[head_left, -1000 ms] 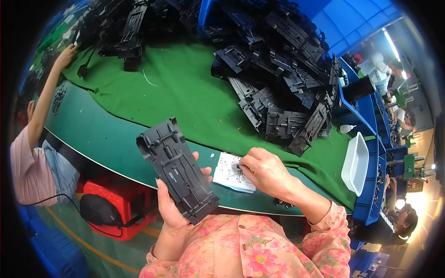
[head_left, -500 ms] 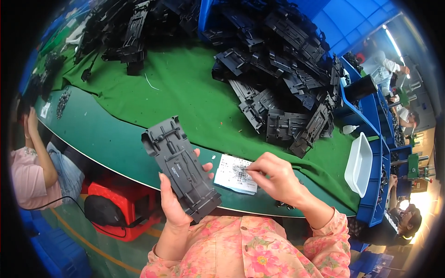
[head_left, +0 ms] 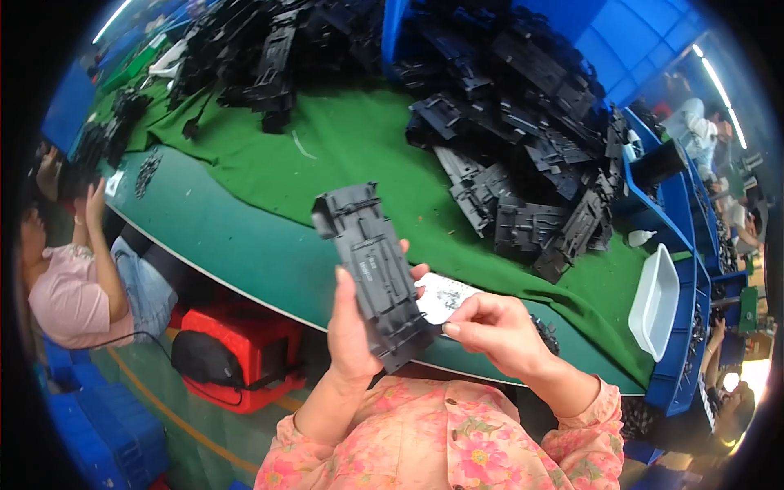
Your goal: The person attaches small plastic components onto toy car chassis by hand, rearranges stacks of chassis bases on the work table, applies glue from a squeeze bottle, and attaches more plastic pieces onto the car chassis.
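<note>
My left hand (head_left: 353,327) grips a long black moulded plastic part (head_left: 376,273) by its sides, tilted up over the table's near edge. Ribs, slots and raised clips cover its upper face. Close to the part's lower right edge is my right hand (head_left: 498,331), thumb and forefinger pinched together; whatever they hold is too small to make out. Behind that hand lies a white paper sheet (head_left: 441,296) scattered with tiny dark pieces, partly hidden by the black part and my fingers.
Black plastic parts (head_left: 523,147) lie heaped on the green cloth (head_left: 351,147) at the far side. A white tray (head_left: 656,302) stands at the right beside blue bins (head_left: 690,327). Small dark pieces (head_left: 545,333) sit right of my right hand. Another person (head_left: 82,286) works at the left.
My right hand has moved from above the paper sheet toward the black plastic part, its fingers still pinched. The whole view has shifted, so the surroundings appear further right.
</note>
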